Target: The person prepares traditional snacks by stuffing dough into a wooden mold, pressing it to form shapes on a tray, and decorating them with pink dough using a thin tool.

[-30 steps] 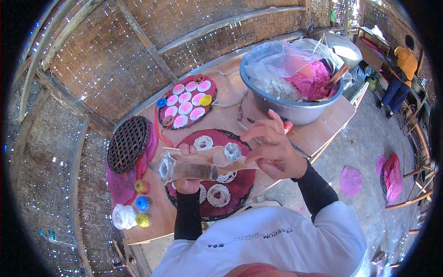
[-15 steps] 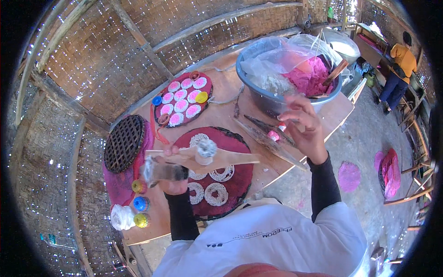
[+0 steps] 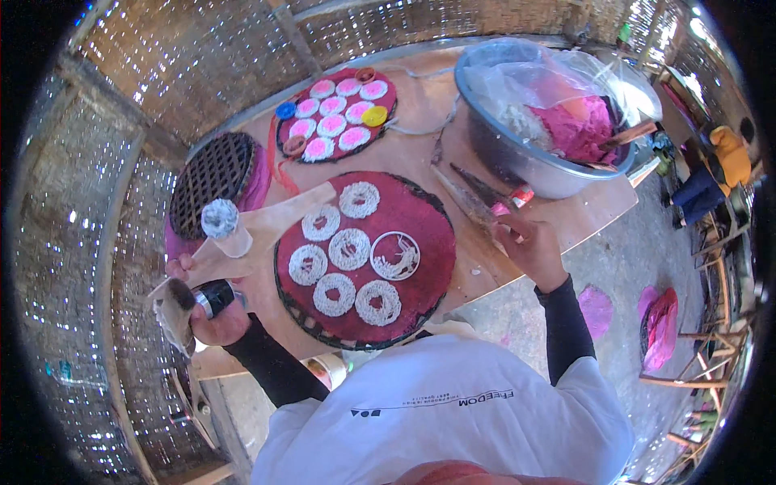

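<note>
My left hand, closed, holds a wooden hand press out to the left. A cup heaped with white dough sits in one of its boards, and a dark cylinder with a silvery band shows beside the fingers. Near the table's right edge, my right hand has its fingers bent together over the ends of flat wooden sticks; what they pinch is hidden. Between the hands lies a round red-covered tray with several white stranded rings and a partly filled ring mould.
A large grey basin of pink and white dough, partly under plastic, stands at the back right. A second tray carries pink-centred white rounds. A dark lattice tray lies left. A person stands far right.
My left hand has carried the press left, off the tray, uncovering the rings. My right hand has come down to the sticks, and its spread fingers have closed together. The view has shifted.
</note>
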`<state>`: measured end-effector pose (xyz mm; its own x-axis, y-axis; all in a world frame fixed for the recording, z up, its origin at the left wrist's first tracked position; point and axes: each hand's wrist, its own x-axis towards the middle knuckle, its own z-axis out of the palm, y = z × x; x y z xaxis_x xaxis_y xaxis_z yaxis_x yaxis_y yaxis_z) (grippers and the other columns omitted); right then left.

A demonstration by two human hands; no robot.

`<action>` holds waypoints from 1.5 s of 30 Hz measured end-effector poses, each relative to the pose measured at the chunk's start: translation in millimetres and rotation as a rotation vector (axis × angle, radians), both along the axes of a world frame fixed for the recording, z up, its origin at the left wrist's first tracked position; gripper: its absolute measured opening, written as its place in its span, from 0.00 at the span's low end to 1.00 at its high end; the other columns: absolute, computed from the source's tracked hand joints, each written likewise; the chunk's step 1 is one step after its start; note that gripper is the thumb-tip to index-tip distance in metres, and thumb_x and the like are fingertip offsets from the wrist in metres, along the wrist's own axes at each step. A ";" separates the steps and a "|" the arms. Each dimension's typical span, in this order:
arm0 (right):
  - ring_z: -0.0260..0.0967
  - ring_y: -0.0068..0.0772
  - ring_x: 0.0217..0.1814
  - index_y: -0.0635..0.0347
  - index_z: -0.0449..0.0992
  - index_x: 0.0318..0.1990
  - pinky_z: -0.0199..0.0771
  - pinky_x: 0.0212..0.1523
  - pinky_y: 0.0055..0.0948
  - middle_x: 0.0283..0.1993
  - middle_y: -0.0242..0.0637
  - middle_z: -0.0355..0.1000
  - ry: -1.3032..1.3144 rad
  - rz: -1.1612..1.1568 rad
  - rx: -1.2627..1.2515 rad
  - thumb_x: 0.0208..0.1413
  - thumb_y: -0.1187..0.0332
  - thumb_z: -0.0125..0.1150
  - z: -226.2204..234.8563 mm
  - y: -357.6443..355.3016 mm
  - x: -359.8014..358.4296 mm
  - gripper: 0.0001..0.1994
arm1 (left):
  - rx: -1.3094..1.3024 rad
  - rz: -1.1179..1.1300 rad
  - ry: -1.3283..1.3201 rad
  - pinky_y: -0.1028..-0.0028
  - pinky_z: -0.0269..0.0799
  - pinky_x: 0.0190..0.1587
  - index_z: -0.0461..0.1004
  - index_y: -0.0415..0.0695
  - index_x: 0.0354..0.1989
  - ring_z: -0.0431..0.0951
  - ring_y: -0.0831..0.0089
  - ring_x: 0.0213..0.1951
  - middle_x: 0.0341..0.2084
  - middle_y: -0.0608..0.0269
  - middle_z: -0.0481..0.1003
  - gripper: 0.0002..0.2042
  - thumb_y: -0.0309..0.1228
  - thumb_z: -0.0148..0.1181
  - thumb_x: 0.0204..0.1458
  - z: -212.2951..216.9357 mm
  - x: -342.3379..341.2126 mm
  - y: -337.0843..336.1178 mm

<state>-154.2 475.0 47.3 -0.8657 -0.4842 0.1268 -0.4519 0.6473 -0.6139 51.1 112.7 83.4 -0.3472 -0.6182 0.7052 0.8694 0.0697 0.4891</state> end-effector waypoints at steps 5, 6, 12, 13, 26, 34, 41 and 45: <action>0.70 0.44 0.32 0.57 0.76 0.32 0.69 0.28 0.35 0.30 0.42 0.71 0.329 0.214 -0.126 0.42 0.71 0.57 -31.6 -22.2 -3.5 0.07 | -0.077 0.266 0.007 0.61 0.56 0.55 0.66 0.43 0.46 0.62 0.60 0.50 0.46 0.56 0.63 0.25 0.34 0.64 0.36 -6.9 24.2 -4.9; 0.70 0.44 0.32 0.57 0.76 0.32 0.69 0.28 0.35 0.30 0.42 0.71 0.325 0.223 -0.121 0.42 0.71 0.57 -30.3 -28.0 -0.1 0.07 | -0.071 0.275 0.003 0.61 0.56 0.55 0.66 0.43 0.46 0.62 0.60 0.50 0.46 0.56 0.63 0.25 0.34 0.64 0.36 -9.6 27.9 -5.4; 0.67 0.36 0.43 0.53 0.76 0.32 0.62 0.46 0.39 0.35 0.36 0.72 0.593 0.283 0.119 0.43 0.69 0.56 -34.9 -63.6 7.9 0.07 | -0.045 0.329 -0.022 0.62 0.54 0.56 0.68 0.48 0.42 0.61 0.61 0.49 0.42 0.61 0.64 0.21 0.38 0.64 0.38 -14.8 43.8 -9.8; 0.66 0.35 0.45 0.52 0.75 0.34 0.58 0.49 0.40 0.39 0.36 0.70 0.439 0.381 0.123 0.43 0.68 0.56 -34.7 -70.7 11.5 0.08 | -0.054 0.298 0.005 0.62 0.55 0.55 0.68 0.50 0.42 0.60 0.62 0.48 0.41 0.61 0.63 0.20 0.38 0.63 0.39 -11.2 41.6 -6.3; 0.57 0.37 0.55 0.55 0.75 0.35 0.46 0.59 0.50 0.49 0.34 0.64 0.441 0.442 0.214 0.42 0.68 0.56 -49.7 -102.5 45.6 0.10 | -0.184 0.154 0.115 0.60 0.53 0.56 0.63 0.43 0.49 0.58 0.60 0.48 0.43 0.58 0.63 0.26 0.32 0.57 0.37 -36.9 44.4 -40.5; 0.56 0.35 0.56 0.53 0.75 0.32 0.45 0.59 0.50 0.48 0.33 0.64 0.438 0.375 0.196 0.44 0.67 0.55 -48.0 -103.4 43.1 0.07 | -0.089 0.092 0.067 0.62 0.53 0.56 0.61 0.57 0.49 0.56 0.61 0.49 0.42 0.59 0.56 0.30 0.28 0.63 0.33 -36.3 40.7 -37.3; 0.65 0.34 0.48 0.54 0.75 0.32 0.47 0.57 0.50 0.42 0.38 0.70 -0.044 0.400 0.300 0.46 0.64 0.54 -35.7 -115.5 48.2 0.08 | -0.123 0.057 0.071 0.64 0.57 0.54 0.59 0.60 0.50 0.56 0.61 0.49 0.42 0.60 0.55 0.31 0.29 0.65 0.34 -39.6 42.1 -44.9; 0.68 0.35 0.44 0.54 0.75 0.33 0.47 0.57 0.51 0.38 0.39 0.72 -0.089 0.388 0.153 0.46 0.66 0.53 -46.0 -127.1 42.4 0.08 | -0.109 0.056 0.062 0.64 0.60 0.53 0.58 0.61 0.51 0.56 0.62 0.49 0.43 0.60 0.55 0.31 0.28 0.64 0.36 -40.0 41.9 -46.1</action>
